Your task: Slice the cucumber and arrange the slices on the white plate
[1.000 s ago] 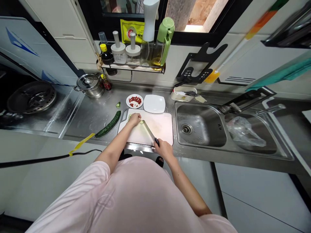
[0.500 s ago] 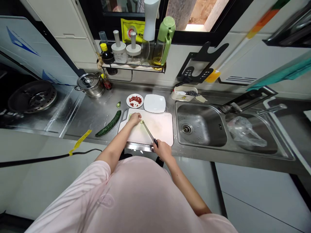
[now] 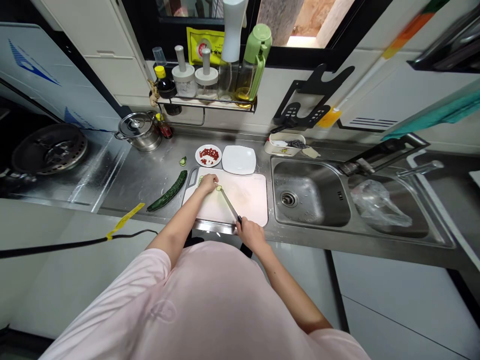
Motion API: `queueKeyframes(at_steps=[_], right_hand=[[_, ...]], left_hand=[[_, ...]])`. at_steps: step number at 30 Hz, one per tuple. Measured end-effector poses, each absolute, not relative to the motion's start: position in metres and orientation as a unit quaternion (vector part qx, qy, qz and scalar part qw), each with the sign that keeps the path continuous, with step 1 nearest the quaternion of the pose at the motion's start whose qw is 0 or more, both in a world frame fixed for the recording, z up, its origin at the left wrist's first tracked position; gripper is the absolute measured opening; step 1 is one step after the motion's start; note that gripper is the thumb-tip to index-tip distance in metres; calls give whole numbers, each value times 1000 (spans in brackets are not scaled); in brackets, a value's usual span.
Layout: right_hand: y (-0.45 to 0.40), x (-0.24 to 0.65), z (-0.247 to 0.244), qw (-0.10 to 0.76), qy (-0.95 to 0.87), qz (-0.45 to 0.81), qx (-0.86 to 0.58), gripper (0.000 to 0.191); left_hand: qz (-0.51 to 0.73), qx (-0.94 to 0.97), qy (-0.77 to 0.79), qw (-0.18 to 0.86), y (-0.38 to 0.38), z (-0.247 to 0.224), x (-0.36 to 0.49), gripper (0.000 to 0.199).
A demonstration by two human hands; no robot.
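My left hand [image 3: 208, 183] presses down on a cucumber piece [image 3: 218, 188] on a white plastic cutting board [image 3: 243, 197], its fingers curled over the piece and partly hiding it. My right hand [image 3: 251, 236] grips the dark handle of a kitchen knife [image 3: 229, 205], whose blade angles across the board to the cut end of the cucumber. A long dark-green cucumber part [image 3: 167, 184] lies on the steel counter left of the board, and a small cucumber slice [image 3: 182, 161] lies beyond it.
Behind the board are a small plate of chopped red food [image 3: 208, 155] and a white square plate [image 3: 239, 160]. A steel double sink [image 3: 309, 192] lies right, with a plastic bag [image 3: 379, 204] in its far basin. A steel pot [image 3: 139, 131] and gas burner [image 3: 49, 148] stand left.
My right hand has drawn slightly toward me with the knife, and the blade has tilted a little. My left hand stays on the cucumber piece.
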State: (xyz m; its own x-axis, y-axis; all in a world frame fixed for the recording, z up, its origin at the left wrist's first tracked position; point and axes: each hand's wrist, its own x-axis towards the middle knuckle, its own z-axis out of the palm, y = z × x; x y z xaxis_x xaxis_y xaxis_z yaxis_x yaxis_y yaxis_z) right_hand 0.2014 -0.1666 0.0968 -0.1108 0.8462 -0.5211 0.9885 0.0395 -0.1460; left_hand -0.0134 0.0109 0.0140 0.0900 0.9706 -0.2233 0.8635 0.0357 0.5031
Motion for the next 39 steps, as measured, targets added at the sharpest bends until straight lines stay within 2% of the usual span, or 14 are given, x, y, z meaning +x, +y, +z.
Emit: queueKeyframes(at_steps=[39], right_hand=[[-135, 197, 99, 152, 731, -251, 616, 37]], left_hand=[[106, 675, 670, 290, 10, 20, -14, 18]])
